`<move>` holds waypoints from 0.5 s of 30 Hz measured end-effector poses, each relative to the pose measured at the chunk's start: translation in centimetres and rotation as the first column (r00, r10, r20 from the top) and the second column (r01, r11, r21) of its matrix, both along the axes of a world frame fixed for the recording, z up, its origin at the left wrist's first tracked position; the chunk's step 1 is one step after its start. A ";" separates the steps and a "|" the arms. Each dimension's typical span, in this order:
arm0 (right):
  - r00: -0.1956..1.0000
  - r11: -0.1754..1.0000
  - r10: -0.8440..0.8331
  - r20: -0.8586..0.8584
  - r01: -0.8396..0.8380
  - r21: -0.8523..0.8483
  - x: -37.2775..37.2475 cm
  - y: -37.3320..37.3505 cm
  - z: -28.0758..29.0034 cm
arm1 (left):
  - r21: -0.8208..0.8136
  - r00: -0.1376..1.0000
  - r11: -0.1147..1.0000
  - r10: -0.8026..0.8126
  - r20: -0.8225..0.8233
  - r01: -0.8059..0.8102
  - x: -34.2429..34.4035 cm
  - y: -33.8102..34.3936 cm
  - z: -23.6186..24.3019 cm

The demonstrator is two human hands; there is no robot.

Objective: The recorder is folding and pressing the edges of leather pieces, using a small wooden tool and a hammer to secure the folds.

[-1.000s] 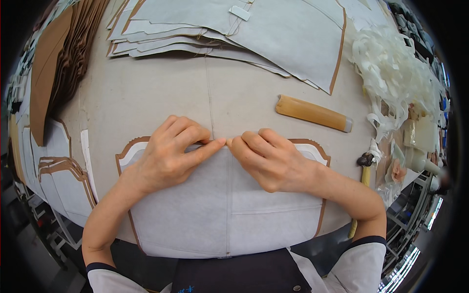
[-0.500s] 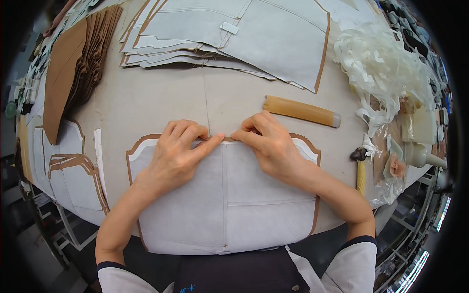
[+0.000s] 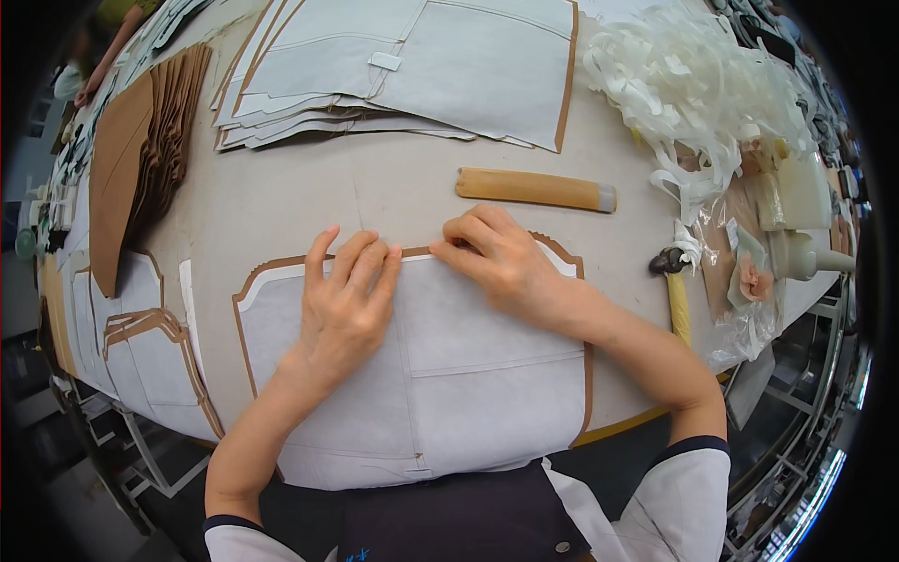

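A grey-white panel (image 3: 496, 403) with a brown folded border and a seam down its middle lies flat on the table before me. My left hand (image 3: 345, 295) rests on its upper part, left of the seam. Those fingers are stretched and spread, with the tips at or just past the far edge. To the right of the seam, my right hand (image 3: 501, 267) is closed in a pinch at the brown far edge; thumb and forefinger press there, while the other fingers curl in.
Beyond the panel lie a tan bar (image 3: 534, 190) and stacked larger panels (image 3: 487, 66). Brown folded pieces (image 3: 126, 169) and small panels (image 3: 154, 361) are at left. White strips (image 3: 693, 94), a yellow-handled tool (image 3: 678, 304) and a bottle (image 3: 796, 255) sit right. Another person's arm (image 3: 108, 61) shows far left.
My left hand's fingers have straightened and spread, where its forefinger had pointed at the seam. My right hand keeps its pinch at the far edge. The whole view has shifted somewhat.
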State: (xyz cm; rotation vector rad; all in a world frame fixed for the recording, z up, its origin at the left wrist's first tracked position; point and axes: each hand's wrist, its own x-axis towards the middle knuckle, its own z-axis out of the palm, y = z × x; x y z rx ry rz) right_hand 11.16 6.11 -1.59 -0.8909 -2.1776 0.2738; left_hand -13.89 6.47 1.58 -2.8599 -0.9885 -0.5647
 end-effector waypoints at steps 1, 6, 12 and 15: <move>1.000 1.000 -0.007 0.013 0.007 -0.009 0.6 -0.2 0.1 | 0.001 1.000 1.000 -0.005 -0.001 0.005 0.2 -0.3 0.2; 0.998 0.999 -0.050 0.033 0.050 -0.002 3.6 -1.3 0.2 | -0.002 0.988 0.996 0.084 -0.132 -0.085 1.4 -1.3 0.8; 0.991 0.990 -0.130 0.042 0.132 -0.041 6.1 -2.6 0.2 | 0.005 0.967 0.993 0.115 -0.228 -0.117 2.4 -1.7 1.6; 0.991 0.990 -0.134 0.014 0.135 -0.048 5.8 -2.9 0.3 | -0.035 0.969 0.992 0.109 -0.223 -0.119 3.9 -1.2 2.2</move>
